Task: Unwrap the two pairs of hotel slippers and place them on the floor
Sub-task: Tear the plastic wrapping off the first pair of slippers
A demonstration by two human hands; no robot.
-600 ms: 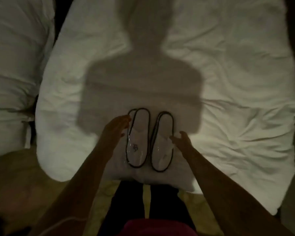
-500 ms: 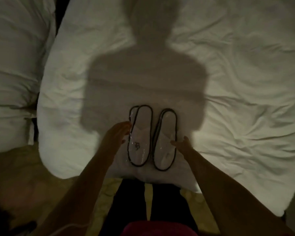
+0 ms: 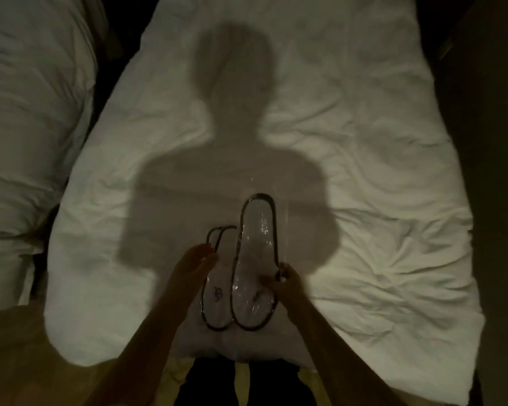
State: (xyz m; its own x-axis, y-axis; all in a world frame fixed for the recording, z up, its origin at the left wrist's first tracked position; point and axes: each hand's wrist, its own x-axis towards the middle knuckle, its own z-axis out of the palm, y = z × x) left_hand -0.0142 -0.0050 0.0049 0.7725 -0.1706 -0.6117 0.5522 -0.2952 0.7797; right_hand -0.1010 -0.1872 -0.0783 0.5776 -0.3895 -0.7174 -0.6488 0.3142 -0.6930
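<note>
Two wrapped pairs of white slippers with dark trim lie at the near edge of the white bed. The right pair, in shiny clear plastic, is raised and tilted above the bed, and my right hand grips its right edge. The left pair lies flat on the duvet with a dark logo on it. My left hand rests on its left edge with the fingers spread. My own shadow darkens both pairs.
The white duvet is wrinkled and fills most of the view. A second white bed lies at the left across a dark gap. Yellowish floor and my dark trouser legs show below the bed's near edge.
My right hand has taken hold of the right wrapped pair and lifted it off the bed toward the camera. My left hand stayed beside the left pair.
</note>
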